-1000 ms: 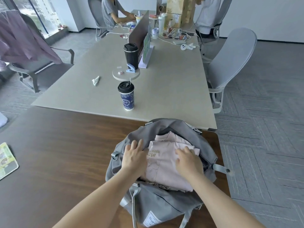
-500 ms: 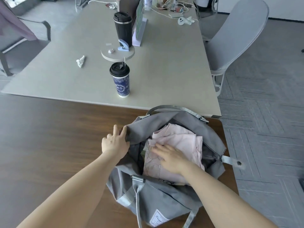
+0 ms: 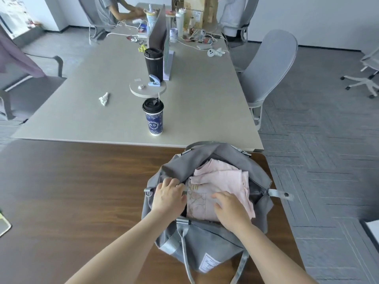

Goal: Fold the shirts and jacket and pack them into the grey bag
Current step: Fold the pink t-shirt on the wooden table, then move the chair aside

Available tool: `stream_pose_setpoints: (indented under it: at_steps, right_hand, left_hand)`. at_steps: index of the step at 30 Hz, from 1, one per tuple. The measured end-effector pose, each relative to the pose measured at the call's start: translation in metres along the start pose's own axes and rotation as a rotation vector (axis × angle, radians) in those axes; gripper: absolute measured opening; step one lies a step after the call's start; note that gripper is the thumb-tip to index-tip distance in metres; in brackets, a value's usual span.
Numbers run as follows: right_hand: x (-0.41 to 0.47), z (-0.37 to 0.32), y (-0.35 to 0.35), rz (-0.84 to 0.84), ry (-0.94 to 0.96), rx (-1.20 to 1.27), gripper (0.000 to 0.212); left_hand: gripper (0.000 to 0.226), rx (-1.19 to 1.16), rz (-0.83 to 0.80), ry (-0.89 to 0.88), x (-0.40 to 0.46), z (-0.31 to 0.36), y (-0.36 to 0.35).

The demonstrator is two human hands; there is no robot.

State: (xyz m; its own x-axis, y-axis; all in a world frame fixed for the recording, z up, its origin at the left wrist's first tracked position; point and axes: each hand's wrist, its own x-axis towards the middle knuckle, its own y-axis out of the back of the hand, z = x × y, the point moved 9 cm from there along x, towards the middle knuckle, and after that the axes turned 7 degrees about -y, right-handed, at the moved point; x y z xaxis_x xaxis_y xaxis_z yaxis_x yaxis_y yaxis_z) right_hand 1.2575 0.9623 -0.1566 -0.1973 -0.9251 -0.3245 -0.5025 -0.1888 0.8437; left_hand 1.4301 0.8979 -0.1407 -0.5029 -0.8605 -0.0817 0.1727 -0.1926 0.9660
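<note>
Leftmost, a tissue (image 3: 104, 98) lay crumpled on the pale table (image 3: 194, 103), well apart from the cup (image 3: 153, 117) near that table's front edge. Bag (image 3: 205, 240) sat on the brown table (image 3: 71, 191), mouth open. Left hand (image 3: 168, 196) gripped the bag's left rim, fingers curled over the fabric. Pink shirt (image 3: 223, 181) lay folded inside the opening, partly above the rim. Right hand (image 3: 230, 210) rested flat on the shirt, fingers spread. Hands were close together, not touching.

My left hand (image 3: 168, 198) and right hand (image 3: 230, 210) are bare, forearms uncovered, no sleeves, rings or watch showing.
</note>
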Motion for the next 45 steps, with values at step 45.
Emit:
stream_pose_setpoints:
  at_steps: [45]
  right_hand:
    - [-0.84, -0.31, -0.35, -0.626, 1.3, -0.271, 0.025]
  left_hand:
    - [0.029, 0.097, 0.478, 1.424, -1.095, 0.075, 0.047]
